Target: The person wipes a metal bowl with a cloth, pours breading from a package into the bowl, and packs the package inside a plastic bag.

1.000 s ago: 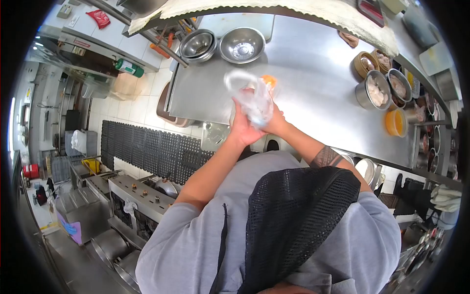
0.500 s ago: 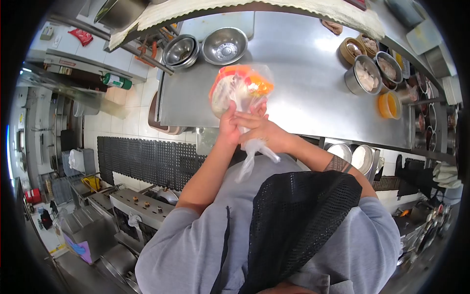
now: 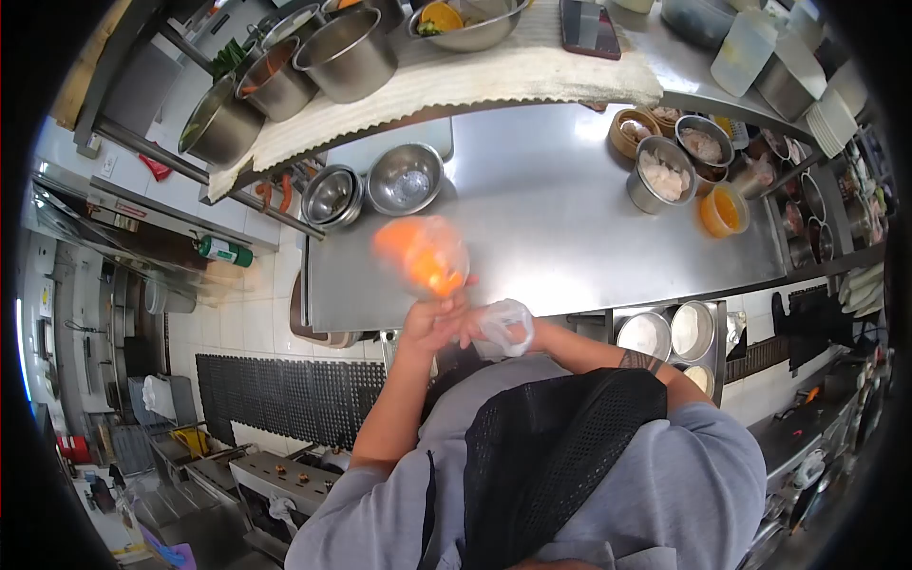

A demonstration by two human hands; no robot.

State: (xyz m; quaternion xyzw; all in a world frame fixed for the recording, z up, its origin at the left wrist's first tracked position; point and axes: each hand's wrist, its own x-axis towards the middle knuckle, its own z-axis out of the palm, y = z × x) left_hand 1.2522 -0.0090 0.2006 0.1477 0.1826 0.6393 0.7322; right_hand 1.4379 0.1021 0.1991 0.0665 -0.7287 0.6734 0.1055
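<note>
A clear plastic bag [image 3: 423,255] with bright orange contents hangs above the near left part of the steel table, blurred by motion. What is inside cannot be made out. My left hand [image 3: 427,326] is closed around the gathered neck of the bag. Close against it, my right hand [image 3: 480,325] also grips the neck, its fingers partly hidden. The bag's loose whitish handles [image 3: 509,327] drape over the back of my right hand and wrist.
Steel mixing bowls [image 3: 406,180] stand on the steel table [image 3: 560,228] at the back left. A pot of pale pieces [image 3: 662,176] and a tub of orange liquid [image 3: 724,211] sit at the right. Overhead, a cloth-lined shelf [image 3: 475,84] bears pots and a phone [image 3: 589,27].
My view has tilted up, bringing the shelf's pots and phone into sight. The bag has swung and blurred; its handles, formerly hanging below my hands, now lie over my right wrist.
</note>
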